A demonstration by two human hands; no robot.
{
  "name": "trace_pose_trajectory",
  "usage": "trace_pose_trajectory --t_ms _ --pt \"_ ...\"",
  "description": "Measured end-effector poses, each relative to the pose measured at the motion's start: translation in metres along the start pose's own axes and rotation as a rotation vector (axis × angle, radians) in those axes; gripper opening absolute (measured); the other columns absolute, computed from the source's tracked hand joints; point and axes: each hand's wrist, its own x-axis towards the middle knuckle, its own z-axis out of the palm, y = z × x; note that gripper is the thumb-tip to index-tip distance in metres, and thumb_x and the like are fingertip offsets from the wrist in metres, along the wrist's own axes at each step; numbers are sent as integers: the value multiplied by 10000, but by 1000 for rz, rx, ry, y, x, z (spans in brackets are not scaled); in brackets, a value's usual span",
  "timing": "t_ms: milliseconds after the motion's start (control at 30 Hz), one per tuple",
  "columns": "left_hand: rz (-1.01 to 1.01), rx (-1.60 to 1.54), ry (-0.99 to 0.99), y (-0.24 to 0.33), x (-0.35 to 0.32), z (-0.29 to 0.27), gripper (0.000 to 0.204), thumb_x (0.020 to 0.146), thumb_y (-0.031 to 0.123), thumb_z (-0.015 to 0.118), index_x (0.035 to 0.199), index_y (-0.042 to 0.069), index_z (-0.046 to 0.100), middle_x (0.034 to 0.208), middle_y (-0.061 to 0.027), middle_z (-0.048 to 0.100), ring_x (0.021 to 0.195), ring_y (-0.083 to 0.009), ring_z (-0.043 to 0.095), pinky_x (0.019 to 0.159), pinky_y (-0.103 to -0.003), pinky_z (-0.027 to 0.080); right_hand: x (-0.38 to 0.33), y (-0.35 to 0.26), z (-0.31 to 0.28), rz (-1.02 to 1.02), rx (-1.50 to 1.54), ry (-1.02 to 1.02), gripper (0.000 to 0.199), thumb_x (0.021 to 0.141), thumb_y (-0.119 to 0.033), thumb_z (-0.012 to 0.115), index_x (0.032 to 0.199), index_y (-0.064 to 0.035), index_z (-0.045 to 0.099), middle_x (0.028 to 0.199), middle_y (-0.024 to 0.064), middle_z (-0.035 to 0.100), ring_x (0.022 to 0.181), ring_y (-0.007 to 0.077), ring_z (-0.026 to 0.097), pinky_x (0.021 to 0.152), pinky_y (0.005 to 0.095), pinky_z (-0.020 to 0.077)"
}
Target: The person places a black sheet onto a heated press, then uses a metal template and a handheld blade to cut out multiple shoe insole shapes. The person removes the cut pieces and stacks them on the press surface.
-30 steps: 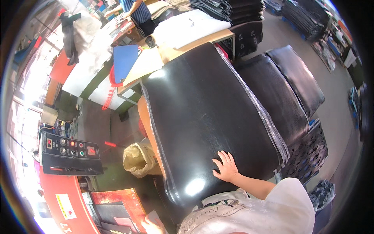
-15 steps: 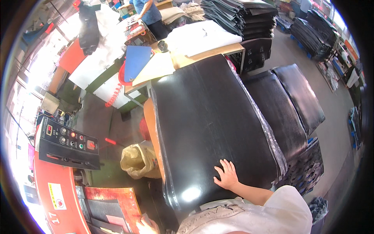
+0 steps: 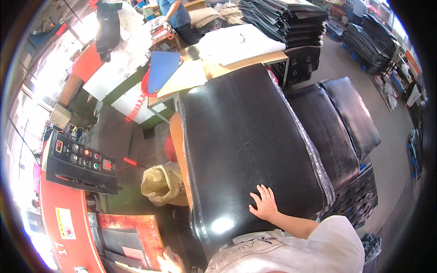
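Right in front of me lies a large stack of black rubber-like sheets (image 3: 246,136) with a shiny top. My right hand (image 3: 264,203) rests flat on the near right part of the top sheet, fingers spread and nothing held. At the lower left, my left hand (image 3: 171,261) is at the right edge of a reddish board (image 3: 148,223); its fingers are too blurred to tell whether they grip it. Dark sheet pieces (image 3: 120,241) and a small pinkish piece (image 3: 134,255) lie on that board.
A red machine (image 3: 68,204) with a black control panel (image 3: 82,161) stands left. An open yellowish sack (image 3: 159,186) sits beside the stack. More black sheets (image 3: 327,132) lie to the right. Beyond are a table with white sheets (image 3: 241,43) and a person in a blue shirt (image 3: 175,16).
The view has shifted slightly. My right hand stays flat on the black sheet, and my left hand remains by the reddish board's edge.
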Motion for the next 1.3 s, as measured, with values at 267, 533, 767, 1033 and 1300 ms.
trace_pose_trajectory --t_ms 267,533,767,1033,1300 --pt "14 88 23 1 -3 -3 121 832 190 715 927 147 654 813 -134 568 629 -299 588 533 -393 510 0 0 0 -5 -13 10 549 791 -387 657 1251 -101 569 1402 239 387 1352 403 311 1122 557 224" --pt "-14 78 -54 1 -2 -3 93 835 201 708 901 164 654 839 -118 572 671 -292 597 555 -390 518 0 0 -1 -13 -17 19 547 788 -387 660 1247 -103 568 1395 235 396 1345 402 319 1119 558 228" --pt "1 79 18 -1 -6 -1 96 816 166 707 897 154 657 837 -139 576 674 -311 590 572 -409 516 -1 0 1 -17 -29 27 546 785 -385 662 1242 -103 568 1394 234 395 1343 400 323 1118 560 229" --pt "-59 -10 20 -1 -6 1 85 813 169 709 877 150 658 814 -154 571 655 -329 579 572 -435 510 -1 1 1 -23 -19 34 552 778 -382 668 1243 -103 569 1394 234 394 1344 399 320 1120 560 226" --pt "-47 35 4 2 -2 -2 110 815 180 717 890 138 649 819 -161 571 654 -330 577 558 -430 500 -2 1 1 -23 -19 26 554 784 -388 663 1249 -102 569 1398 235 390 1351 399 311 1123 561 219"
